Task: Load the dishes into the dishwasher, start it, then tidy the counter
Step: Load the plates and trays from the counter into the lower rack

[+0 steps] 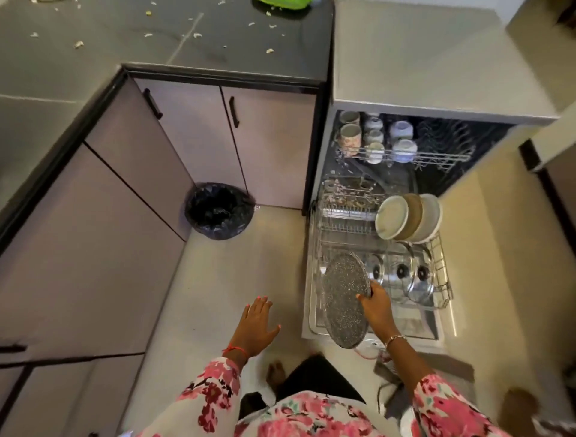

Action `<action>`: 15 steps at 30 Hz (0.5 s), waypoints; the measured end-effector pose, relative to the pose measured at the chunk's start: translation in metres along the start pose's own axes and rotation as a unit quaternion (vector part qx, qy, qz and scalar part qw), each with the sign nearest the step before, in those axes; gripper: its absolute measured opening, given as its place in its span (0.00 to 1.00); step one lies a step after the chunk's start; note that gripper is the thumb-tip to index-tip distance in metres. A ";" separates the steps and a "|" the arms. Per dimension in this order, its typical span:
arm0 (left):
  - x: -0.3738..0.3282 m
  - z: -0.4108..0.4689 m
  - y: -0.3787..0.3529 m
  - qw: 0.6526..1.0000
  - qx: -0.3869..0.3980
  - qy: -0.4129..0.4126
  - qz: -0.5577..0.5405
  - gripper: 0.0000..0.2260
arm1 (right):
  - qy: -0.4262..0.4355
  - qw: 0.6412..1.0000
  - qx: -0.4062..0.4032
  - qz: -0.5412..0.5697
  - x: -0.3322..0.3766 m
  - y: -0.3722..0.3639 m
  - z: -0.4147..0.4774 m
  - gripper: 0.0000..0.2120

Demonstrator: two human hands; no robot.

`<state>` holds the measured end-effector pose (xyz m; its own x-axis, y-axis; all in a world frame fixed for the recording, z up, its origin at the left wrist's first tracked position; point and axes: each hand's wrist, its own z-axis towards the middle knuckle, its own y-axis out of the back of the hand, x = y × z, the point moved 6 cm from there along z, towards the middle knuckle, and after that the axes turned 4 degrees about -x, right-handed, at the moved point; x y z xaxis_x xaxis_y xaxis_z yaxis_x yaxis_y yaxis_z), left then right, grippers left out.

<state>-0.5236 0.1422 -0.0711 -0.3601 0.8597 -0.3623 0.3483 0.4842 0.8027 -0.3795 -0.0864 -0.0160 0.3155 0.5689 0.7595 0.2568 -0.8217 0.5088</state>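
**Right hand holds a disc at the dishwasher's front**

The dishwasher (436, 68) stands open, with its door (314, 312) dropped flat and both racks drawn out. The right hand (375, 304) pinches a round, grey, speckled disc (341, 299) by its right edge. The thumb lies on the near face and the fingers curl behind. The disc is tilted on edge over the front left of the dishwasher's lower rack (444, 274), and its lowest part hangs past the door's front edge. Whether it touches the rack wires cannot be told.

The left hand (258, 327) holds nothing. Its fingers are straight and spread, palm down, above the floor (224, 280) left of the dishwasher door.

Three shiny lids (402, 273) with dark knobs stand in the lower rack just right of the disc. Behind them, mid-dishwasher, three plates (392, 218) lean on edge. Further back on the left, a dish (352, 193) carries food scraps. The upper rack (436, 157) holds cups (350, 137) and small bowls (403, 149) on its left half.

A bin (218, 210) with a black liner sits on the floor left of the dishwasher, against the cabinets (193, 131). Above the cabinets and up against the dishwasher's left side runs the dark counter (124, 37), strewn with pale crumbs. Something green (280, 3) sits at its far edge.
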 end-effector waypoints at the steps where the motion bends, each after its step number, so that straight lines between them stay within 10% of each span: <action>1: -0.008 0.002 -0.003 1.000 0.007 -0.008 0.006 0.48 | 0.005 1.000 -0.004 -0.006 -0.007 0.008 -0.001 0.10; 9: -0.096 0.044 -0.020 0.997 0.031 -0.059 0.023 0.48 | 0.057 0.992 0.005 -0.111 -0.058 0.072 0.021 0.36; 15: -0.156 0.092 -0.027 0.999 0.019 -0.027 -0.007 0.46 | 0.059 0.975 0.099 -0.190 -0.066 0.116 0.085 0.21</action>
<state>-0.3970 0.0099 -0.0803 -0.3179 0.8595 -0.4003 0.3758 0.5018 0.7791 -0.2926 -0.2163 -0.0415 0.0581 0.8132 0.5790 0.5093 -0.5230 0.6834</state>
